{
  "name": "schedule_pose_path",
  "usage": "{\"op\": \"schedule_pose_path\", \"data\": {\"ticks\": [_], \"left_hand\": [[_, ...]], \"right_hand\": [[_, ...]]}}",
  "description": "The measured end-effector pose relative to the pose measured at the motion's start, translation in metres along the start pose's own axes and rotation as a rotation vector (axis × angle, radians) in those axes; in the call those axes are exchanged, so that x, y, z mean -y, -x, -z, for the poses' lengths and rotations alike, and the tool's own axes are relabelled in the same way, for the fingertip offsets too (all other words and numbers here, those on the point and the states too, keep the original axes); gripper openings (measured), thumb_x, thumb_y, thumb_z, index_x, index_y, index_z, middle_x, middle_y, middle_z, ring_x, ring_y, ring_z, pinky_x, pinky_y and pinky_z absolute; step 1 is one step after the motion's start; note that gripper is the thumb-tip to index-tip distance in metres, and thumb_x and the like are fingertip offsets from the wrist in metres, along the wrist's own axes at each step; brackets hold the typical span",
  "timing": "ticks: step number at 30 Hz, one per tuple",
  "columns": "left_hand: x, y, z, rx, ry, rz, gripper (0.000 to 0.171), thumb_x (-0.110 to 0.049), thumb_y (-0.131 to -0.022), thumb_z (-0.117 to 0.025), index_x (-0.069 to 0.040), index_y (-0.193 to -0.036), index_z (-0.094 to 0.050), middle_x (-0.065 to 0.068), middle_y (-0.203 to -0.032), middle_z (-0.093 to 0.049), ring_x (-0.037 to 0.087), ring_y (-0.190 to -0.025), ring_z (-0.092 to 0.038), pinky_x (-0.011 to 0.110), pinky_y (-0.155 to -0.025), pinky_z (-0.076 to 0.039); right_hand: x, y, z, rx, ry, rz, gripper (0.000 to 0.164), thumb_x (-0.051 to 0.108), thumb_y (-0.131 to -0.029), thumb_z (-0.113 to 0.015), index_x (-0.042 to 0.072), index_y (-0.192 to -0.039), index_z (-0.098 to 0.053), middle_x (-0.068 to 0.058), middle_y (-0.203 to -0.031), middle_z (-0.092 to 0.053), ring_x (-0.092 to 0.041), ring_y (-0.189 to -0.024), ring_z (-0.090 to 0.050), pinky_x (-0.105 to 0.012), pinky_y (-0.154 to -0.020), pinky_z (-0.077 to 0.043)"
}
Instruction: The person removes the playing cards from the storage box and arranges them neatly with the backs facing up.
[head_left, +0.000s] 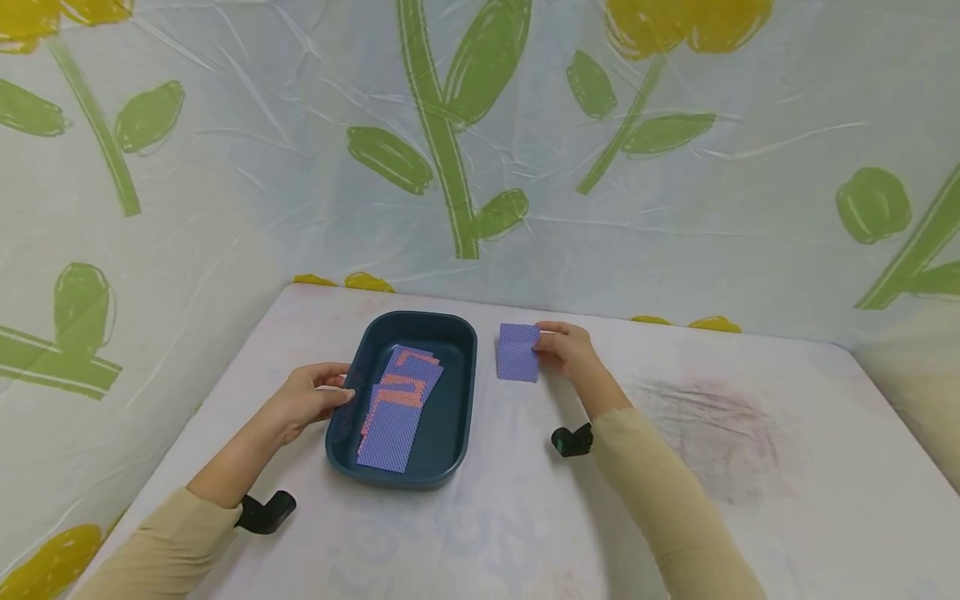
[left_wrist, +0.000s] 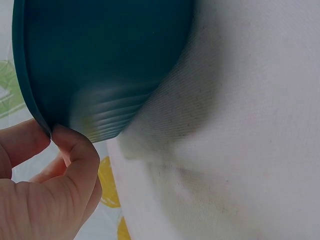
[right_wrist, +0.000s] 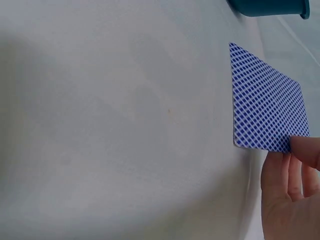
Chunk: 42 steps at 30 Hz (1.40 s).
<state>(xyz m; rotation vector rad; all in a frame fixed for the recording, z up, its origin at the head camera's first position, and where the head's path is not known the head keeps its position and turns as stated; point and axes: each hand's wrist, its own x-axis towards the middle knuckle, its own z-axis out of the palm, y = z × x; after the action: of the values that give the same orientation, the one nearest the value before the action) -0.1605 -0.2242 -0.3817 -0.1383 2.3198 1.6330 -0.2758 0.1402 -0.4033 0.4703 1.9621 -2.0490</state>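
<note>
A dark teal tray [head_left: 450, 454] with rounded corners stands on the white-covered table. Its left rim is pinched between the thumb and fingers of my left hand [head_left: 309, 400]; the left wrist view shows the same grip on the rim of the tray [left_wrist: 100, 50]. Several playing cards [head_left: 390, 425], some with blue backs and some with red, lie overlapping inside. To the right of the tray, my right hand [head_left: 567, 354] pinches a blue-backed playing card [head_left: 517, 354] by its right edge. In the right wrist view this card [right_wrist: 267, 102] is slightly bent, with the thumb on its patterned back.
White sheeting with green and yellow plant prints [head_left: 465, 167] rises behind the table and along its left side. A dark smudged patch [head_left: 705, 433] marks the table cover [head_left: 825, 433] on the right. Black wrist devices [head_left: 267, 512] sit under both forearms.
</note>
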Motion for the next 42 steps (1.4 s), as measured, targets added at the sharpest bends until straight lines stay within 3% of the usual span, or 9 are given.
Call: {"op": "schedule_pose_path", "data": {"ticks": [6,11,15,23,30,42], "left_hand": [[0.001,-0.002,-0.005,0.016,0.007,-0.004,0.05,-0.002,-0.089,-0.057,0.009,-0.135,-0.039,0.02,-0.111,-0.046,0.021,-0.088,-0.052,0.027,-0.074,-0.05],[-0.001,-0.005,-0.007,0.014,0.015,-0.006,0.05,-0.002,-0.09,-0.057,0.009,-0.135,-0.039,0.02,-0.111,-0.046,0.021,-0.089,-0.052,0.028,-0.076,-0.05],[-0.001,-0.004,-0.006,0.004,0.01,0.001,0.05,-0.002,-0.09,-0.057,0.008,-0.135,-0.039,0.019,-0.111,-0.045,0.02,-0.089,-0.052,0.027,-0.076,-0.05],[-0.002,-0.004,-0.004,0.007,-0.003,-0.011,0.05,-0.002,-0.089,-0.058,0.009,-0.134,-0.04,0.018,-0.108,-0.046,0.02,-0.088,-0.051,0.028,-0.075,-0.05],[-0.003,-0.002,0.001,0.013,-0.028,0.0,0.05,-0.001,-0.088,-0.058,0.008,-0.134,-0.04,0.021,-0.112,-0.045,0.022,-0.09,-0.052,0.031,-0.079,-0.05],[-0.008,0.0,0.005,0.026,-0.056,0.01,0.049,-0.001,-0.089,-0.058,0.008,-0.134,-0.041,0.022,-0.113,-0.046,0.022,-0.09,-0.054,0.032,-0.08,-0.05]], "right_hand": [[-0.004,-0.006,0.001,-0.139,0.129,0.187,0.045,-0.019,-0.075,-0.058,-0.007,-0.118,-0.056,-0.009,-0.089,-0.056,-0.01,-0.066,-0.055,-0.02,-0.059,-0.049],[-0.005,-0.016,0.0,-0.232,0.278,0.326,0.041,-0.017,-0.073,-0.062,-0.004,-0.112,-0.061,-0.011,-0.088,-0.056,-0.008,-0.062,-0.052,-0.019,-0.055,-0.047],[-0.01,-0.025,-0.004,-0.286,0.437,0.401,0.041,-0.016,-0.07,-0.061,-0.003,-0.108,-0.063,-0.016,-0.091,-0.061,-0.013,-0.068,-0.054,-0.02,-0.055,-0.046],[-0.02,-0.032,-0.013,-0.364,0.589,0.469,0.034,-0.012,-0.072,-0.061,-0.002,-0.104,-0.065,-0.019,-0.092,-0.063,-0.028,-0.083,-0.058,-0.036,-0.073,-0.047],[-0.022,-0.032,-0.019,-0.364,0.688,0.469,0.034,-0.009,-0.073,-0.062,-0.004,-0.106,-0.064,-0.02,-0.095,-0.063,-0.031,-0.087,-0.059,-0.04,-0.08,-0.045],[-0.022,-0.03,-0.018,-0.32,0.704,0.434,0.037,-0.006,-0.075,-0.064,-0.005,-0.112,-0.063,-0.022,-0.101,-0.064,-0.033,-0.092,-0.06,-0.04,-0.084,-0.046]]}}
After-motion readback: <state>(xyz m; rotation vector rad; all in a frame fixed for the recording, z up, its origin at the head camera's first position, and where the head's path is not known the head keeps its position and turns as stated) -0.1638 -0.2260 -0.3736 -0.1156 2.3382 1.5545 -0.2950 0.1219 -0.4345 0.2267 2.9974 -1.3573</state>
